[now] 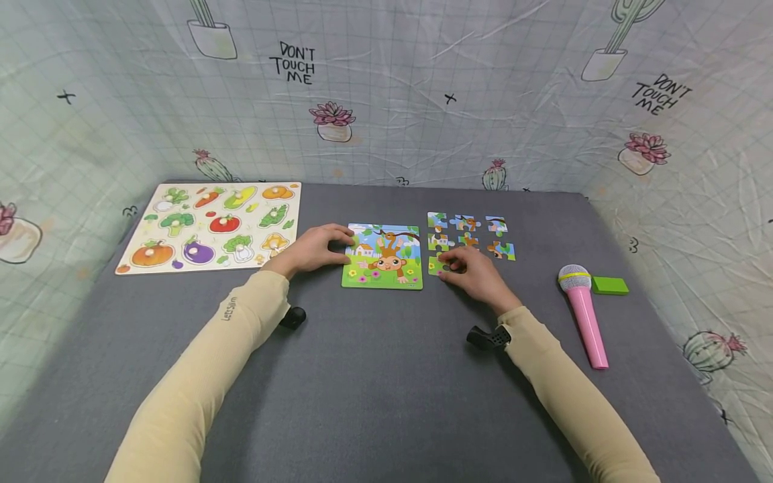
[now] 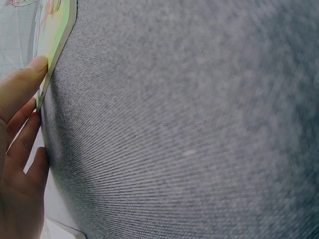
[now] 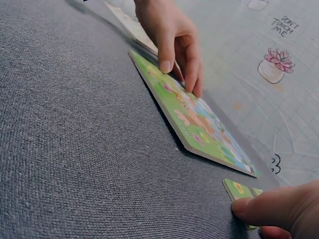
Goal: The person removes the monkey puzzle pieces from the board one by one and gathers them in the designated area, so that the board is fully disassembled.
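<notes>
A square monkey puzzle board (image 1: 377, 274) lies flat on the grey table. My left hand (image 1: 315, 249) touches its left edge, thumb and fingers spread apart along it; the left wrist view shows the thumb (image 2: 30, 74) at the board's rim. To the board's right, my right hand (image 1: 477, 276) pinches a green jigsaw piece (image 3: 237, 188) with a yellow flower, thumb on its near edge. The hand partly hides that piece. Several loose jigsaw pieces (image 1: 498, 251) lie in rows just beyond the right hand.
A vegetable board (image 1: 205, 265) lies at the back left. On the right are a pink toy microphone (image 1: 587, 325) and a green block (image 1: 610, 286). A patterned cloth wall (image 1: 398, 134) rises behind and beside the table (image 1: 374, 389).
</notes>
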Demonstrator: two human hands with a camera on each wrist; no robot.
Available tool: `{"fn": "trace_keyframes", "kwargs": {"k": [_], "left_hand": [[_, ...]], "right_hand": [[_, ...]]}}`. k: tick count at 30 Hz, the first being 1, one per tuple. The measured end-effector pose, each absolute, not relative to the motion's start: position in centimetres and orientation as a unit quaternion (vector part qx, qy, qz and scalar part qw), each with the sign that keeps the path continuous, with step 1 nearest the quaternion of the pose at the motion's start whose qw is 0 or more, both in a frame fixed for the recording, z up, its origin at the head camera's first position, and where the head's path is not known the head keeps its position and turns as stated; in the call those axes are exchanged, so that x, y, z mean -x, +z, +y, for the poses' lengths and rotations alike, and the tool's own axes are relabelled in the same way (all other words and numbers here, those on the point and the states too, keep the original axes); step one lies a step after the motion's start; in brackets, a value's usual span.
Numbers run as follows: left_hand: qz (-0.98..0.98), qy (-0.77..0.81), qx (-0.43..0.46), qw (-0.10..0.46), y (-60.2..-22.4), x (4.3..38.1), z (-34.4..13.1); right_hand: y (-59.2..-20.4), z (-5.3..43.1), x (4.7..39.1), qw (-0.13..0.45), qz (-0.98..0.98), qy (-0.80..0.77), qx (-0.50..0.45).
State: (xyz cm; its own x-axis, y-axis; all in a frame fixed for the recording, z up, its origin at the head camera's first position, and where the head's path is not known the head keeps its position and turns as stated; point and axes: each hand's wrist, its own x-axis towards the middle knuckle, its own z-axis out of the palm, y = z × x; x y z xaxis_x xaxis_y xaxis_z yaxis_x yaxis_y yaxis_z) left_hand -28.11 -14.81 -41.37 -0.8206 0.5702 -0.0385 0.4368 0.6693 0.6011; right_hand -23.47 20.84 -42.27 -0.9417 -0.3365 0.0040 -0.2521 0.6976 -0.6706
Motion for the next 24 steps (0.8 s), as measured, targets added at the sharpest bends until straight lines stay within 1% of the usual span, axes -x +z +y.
{"fn": "trace_keyframes", "kwargs": {"k": [4, 8, 11, 14, 18, 24], "left_hand": [[0.907, 0.301, -0.272, 0.114, -41.5, 28.1, -14.9], [0.907, 0.306, -0.265, 0.113, -41.5, 28.0, -14.9], [0.907, 0.307, -0.268, 0.106, -41.5, 27.9, -14.7], [0.908, 0.303, -0.271, 0.102, -41.5, 27.9, -14.6], [0.912, 0.303, -0.257, 0.105, -41.6, 27.8, -14.7], [0.911, 0.312, -0.247, 0.112, -41.6, 28.0, -14.7]], "right_hand": [[-42.0, 20.4, 23.5, 0.047, 0.917, -0.359, 0.166], [-41.5, 18.9, 23.5, 0.031, 0.912, -0.368, 0.181], [-40.8, 17.1, 23.4, 0.05, 0.904, -0.383, 0.185], [-40.4, 15.0, 23.4, 0.083, 0.891, -0.406, 0.187], [-40.2, 12.7, 23.6, 0.104, 0.878, -0.419, 0.207], [-41.0, 11.4, 24.0, 0.13, 0.884, -0.401, 0.201]]}}
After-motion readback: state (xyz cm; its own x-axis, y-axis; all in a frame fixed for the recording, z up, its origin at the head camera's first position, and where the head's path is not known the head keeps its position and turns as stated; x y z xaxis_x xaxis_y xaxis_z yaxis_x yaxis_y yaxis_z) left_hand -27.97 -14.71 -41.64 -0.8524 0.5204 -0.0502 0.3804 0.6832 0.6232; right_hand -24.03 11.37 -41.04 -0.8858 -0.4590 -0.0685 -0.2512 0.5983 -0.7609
